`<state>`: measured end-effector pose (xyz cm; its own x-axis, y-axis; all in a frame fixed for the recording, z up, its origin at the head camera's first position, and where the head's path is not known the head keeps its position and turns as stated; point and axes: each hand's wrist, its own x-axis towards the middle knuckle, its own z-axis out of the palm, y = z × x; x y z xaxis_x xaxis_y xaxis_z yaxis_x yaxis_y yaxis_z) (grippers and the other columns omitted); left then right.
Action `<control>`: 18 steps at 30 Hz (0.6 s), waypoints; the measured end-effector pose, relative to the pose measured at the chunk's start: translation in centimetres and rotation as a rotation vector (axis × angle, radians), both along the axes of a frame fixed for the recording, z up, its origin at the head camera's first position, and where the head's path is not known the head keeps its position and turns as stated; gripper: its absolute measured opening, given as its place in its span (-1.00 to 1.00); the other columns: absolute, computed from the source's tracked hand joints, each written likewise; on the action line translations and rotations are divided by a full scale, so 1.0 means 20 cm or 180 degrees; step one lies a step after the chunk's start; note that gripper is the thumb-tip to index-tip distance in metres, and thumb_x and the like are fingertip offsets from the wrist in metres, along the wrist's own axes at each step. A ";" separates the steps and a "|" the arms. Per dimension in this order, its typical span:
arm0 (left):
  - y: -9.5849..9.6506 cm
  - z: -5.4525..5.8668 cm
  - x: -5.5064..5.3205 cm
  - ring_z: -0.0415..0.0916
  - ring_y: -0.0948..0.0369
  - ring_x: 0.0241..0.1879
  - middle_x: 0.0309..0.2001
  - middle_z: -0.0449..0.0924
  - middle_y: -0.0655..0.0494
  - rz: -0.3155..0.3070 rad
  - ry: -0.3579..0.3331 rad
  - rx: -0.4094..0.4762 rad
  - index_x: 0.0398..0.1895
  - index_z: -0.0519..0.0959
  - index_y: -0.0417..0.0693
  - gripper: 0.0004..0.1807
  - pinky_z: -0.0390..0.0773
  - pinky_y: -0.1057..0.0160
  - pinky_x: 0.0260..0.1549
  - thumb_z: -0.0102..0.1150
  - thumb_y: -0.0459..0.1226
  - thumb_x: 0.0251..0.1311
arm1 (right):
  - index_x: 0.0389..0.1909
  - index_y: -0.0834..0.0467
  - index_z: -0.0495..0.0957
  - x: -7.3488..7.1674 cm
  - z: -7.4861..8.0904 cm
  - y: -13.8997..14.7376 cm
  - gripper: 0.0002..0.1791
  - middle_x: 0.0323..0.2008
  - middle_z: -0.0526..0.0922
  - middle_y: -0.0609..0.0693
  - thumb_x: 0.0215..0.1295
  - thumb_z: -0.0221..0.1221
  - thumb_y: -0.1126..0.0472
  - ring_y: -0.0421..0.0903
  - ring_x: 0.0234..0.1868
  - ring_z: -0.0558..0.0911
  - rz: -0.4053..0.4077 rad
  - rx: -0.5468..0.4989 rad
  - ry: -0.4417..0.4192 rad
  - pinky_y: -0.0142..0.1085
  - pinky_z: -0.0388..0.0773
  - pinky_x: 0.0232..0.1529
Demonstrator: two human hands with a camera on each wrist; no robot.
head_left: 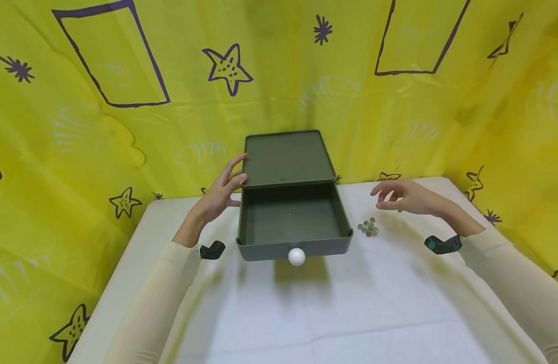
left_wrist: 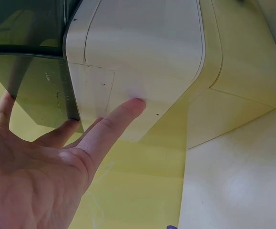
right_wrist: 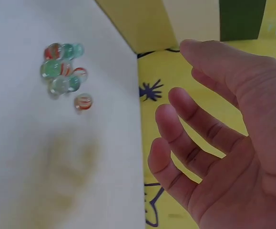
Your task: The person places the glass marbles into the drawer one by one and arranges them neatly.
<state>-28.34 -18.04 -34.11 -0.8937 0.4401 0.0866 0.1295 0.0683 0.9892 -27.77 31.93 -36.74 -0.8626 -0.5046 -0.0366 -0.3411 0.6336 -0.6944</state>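
Note:
A grey-green box [head_left: 288,156] stands at the back of the table, its drawer [head_left: 324,246] pulled out toward me. The drawer has a round white knob [head_left: 296,257] and a bare inside. My left hand [head_left: 219,194] rests spread fingers against the box's left side; the left wrist view shows a fingertip [left_wrist: 137,104] on its pale wall. To the right of the drawer lies a small cluster of glass marbles [head_left: 368,227], clear, green and red-striped. My right hand [head_left: 408,197] hovers beyond and right of the marbles, fingers loosely bent with nothing in them.
A white cloth [head_left: 379,323] covers the table. Behind it and at both sides hangs a yellow curtain [head_left: 169,126] with starfish drawings, close to the table's back edge. Dark wrist devices [head_left: 442,244] sit on both forearms.

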 end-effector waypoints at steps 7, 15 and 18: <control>-0.01 0.00 0.00 -0.04 -0.22 0.54 0.61 -0.12 -0.11 0.0009 -0.0018 0.0029 0.63 0.02 0.45 -0.30 0.26 -0.54 0.18 -0.02 -0.07 0.51 | 0.20 0.18 0.55 -0.01 -0.10 0.03 -0.56 -0.10 0.69 0.05 0.38 0.34 0.12 0.11 -0.11 0.64 0.0022 -0.0002 -0.0075 -0.11 0.65 -0.21; 0.00 0.01 0.00 -0.02 -0.20 0.54 0.60 -0.10 -0.10 0.0005 -0.0020 0.0041 0.63 0.02 0.43 -0.31 0.27 -0.53 0.18 -0.03 -0.07 0.51 | 0.21 0.18 0.55 -0.03 -0.20 0.04 -0.57 -0.03 0.69 0.10 0.38 0.33 0.16 0.07 -0.05 0.61 0.0028 0.0003 -0.0143 -0.15 0.64 -0.21; 0.00 0.00 0.00 -0.02 -0.20 0.54 0.60 -0.11 -0.10 0.0000 -0.0031 0.0044 0.63 0.02 0.42 -0.30 0.28 -0.53 0.17 -0.03 -0.08 0.51 | 0.20 0.19 0.55 -0.04 -0.23 0.04 -0.58 -0.02 0.68 0.13 0.38 0.33 0.19 0.10 -0.05 0.62 0.0046 -0.0012 -0.0189 -0.17 0.66 -0.23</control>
<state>-28.34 -18.03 -34.02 -0.8946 0.4388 0.0841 0.1200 0.0547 0.9913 -28.47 32.66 -41.37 -0.8516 -0.5172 -0.0855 -0.3085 0.6262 -0.7160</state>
